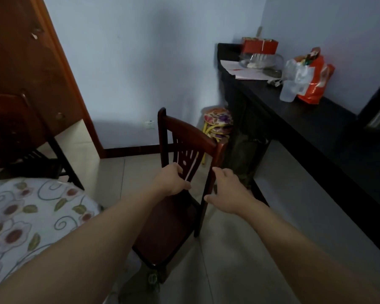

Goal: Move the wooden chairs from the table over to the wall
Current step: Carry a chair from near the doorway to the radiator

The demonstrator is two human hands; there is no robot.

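Left hand (173, 179) grips the wooden chair (185, 150) by its back slats. Right hand (225, 189) rests open beside the right post. Chair stands on the tiled floor (239, 249).

Seeing two wooden chairs (184, 154) (20, 132), two hands (172, 179) (227, 189), one table (26, 216), one dark counter (305, 115), maybe three stacked stools (217, 123).

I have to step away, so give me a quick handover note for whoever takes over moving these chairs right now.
Left hand: gripping the backrest slats of the wooden chair.
Right hand: on the chair's right back post, fingers loose, grip not clearly closed.
That chair stands on the floor between the floral-cloth table and the far wall, not yet against it.
A second chair stands left, by the table.
Left: carry both to the wall.
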